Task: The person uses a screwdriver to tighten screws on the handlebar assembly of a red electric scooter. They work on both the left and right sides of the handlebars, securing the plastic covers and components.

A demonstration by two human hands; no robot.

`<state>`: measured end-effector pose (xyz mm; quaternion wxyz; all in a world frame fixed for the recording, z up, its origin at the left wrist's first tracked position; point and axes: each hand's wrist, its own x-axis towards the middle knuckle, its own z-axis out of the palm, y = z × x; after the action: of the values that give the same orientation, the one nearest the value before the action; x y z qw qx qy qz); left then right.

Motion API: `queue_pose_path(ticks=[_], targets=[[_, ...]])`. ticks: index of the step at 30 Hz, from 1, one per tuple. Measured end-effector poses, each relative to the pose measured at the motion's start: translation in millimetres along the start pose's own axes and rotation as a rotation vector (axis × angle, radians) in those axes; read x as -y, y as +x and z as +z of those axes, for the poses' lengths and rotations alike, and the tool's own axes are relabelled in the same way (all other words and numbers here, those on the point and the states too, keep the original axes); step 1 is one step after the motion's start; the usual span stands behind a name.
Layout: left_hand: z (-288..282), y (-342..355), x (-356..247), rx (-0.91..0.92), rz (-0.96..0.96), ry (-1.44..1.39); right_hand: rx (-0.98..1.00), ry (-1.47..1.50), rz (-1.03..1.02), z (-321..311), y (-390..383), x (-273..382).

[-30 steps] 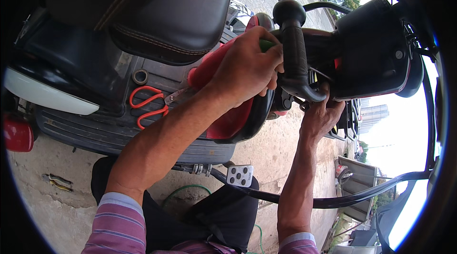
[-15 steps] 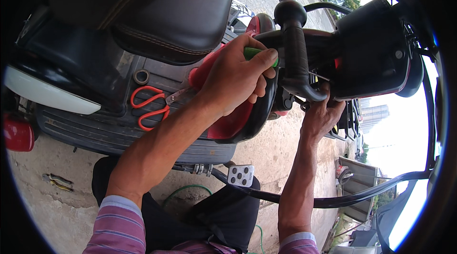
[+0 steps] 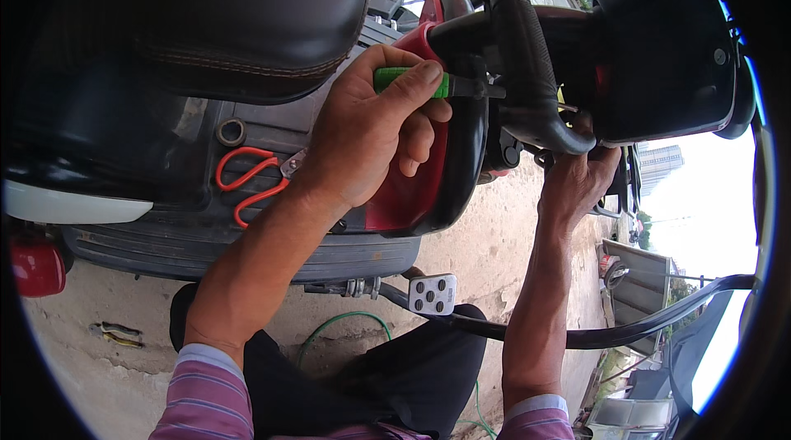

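Note:
My left hand [image 3: 362,127] is closed around a screwdriver [image 3: 441,87] with a green handle, thumb pressed along it. The tool points right, toward the black handlebar grip [image 3: 527,53], which hides part of what lies beyond. A thin light-coloured piece shows between the grip and the black front housing [image 3: 659,53]; whether it is the screwdriver's shaft I cannot tell. From below, my right hand [image 3: 573,184] reaches up to the housing's underside beside the curved end of the grip. Its fingers are bent and closed, the fingertips partly hidden.
Red-handled scissors [image 3: 235,168] and a roll of tape [image 3: 231,132] lie on the dark footboard [image 3: 247,250], below the brown seat [image 3: 247,11]. A metal pedal [image 3: 432,294] sits near my knees. Pliers [image 3: 119,334] and a green hose [image 3: 346,316] are on the ground.
My left hand and the screwdriver handle have drawn back left from the grip, showing more of the tool. My right hand stays at the housing. The whole view has shifted slightly.

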<state>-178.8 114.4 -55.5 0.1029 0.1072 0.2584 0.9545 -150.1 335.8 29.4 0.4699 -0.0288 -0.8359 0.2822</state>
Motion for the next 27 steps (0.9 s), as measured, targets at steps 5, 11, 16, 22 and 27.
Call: queue_pose_path(ticks=[5, 11, 16, 22, 27], targets=[[-11, 4, 7, 0.091, 0.065, -0.050, 0.034, -0.007, 0.039, -1, -1, 6], [-22, 13, 10, 0.201, 0.143, 0.060, 0.068, -0.093, -0.018, -7, -1, -3], [-21, 5, 20, 0.175, 0.110, 0.004, 0.037, -0.080, -0.029, -5, -4, -2], [-38, 5, 25, 0.248, 0.090, 0.010, 0.019, 0.084, 0.100, 1, -7, 17], [-15, 4, 4, 0.166, 0.081, 0.109, 0.069, 0.110, 0.055, -4, -4, 3]])
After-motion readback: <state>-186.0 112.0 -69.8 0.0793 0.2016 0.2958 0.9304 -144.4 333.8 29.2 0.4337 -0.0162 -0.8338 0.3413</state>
